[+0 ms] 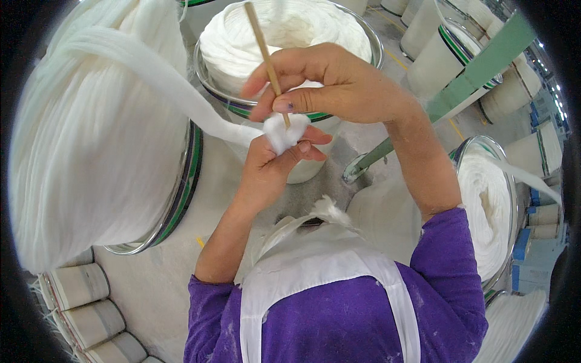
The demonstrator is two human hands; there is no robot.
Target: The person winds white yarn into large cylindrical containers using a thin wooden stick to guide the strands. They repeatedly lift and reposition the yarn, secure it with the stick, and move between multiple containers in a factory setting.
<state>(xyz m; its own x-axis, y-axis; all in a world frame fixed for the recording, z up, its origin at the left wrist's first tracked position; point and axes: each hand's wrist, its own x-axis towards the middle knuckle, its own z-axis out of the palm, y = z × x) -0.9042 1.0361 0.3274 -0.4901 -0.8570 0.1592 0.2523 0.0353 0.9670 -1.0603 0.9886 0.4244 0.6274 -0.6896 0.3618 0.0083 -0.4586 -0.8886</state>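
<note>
My left hand [275, 160] is closed around the end of a thick white cotton sliver [206, 118], which bunches into a soft tuft [279, 134] above the fingers. The strand runs back up to the tall coiled heap of sliver [103, 145] on the left. In my right hand [321, 88] a thin wooden stick [263, 45] is pinched between thumb and fingers, slanting upward to the left. Its lower tip sits in the cotton tuft. Both hands are close together, just in front of a can [212, 75] filled with coiled sliver.
A green metal post [478, 66] slants up on the right, its foot on the floor behind my right arm. Another sliver can [487, 212] stands at my right side. More cans [445, 69] line the back right, and several pale cylinders [78, 284] lie at the lower left.
</note>
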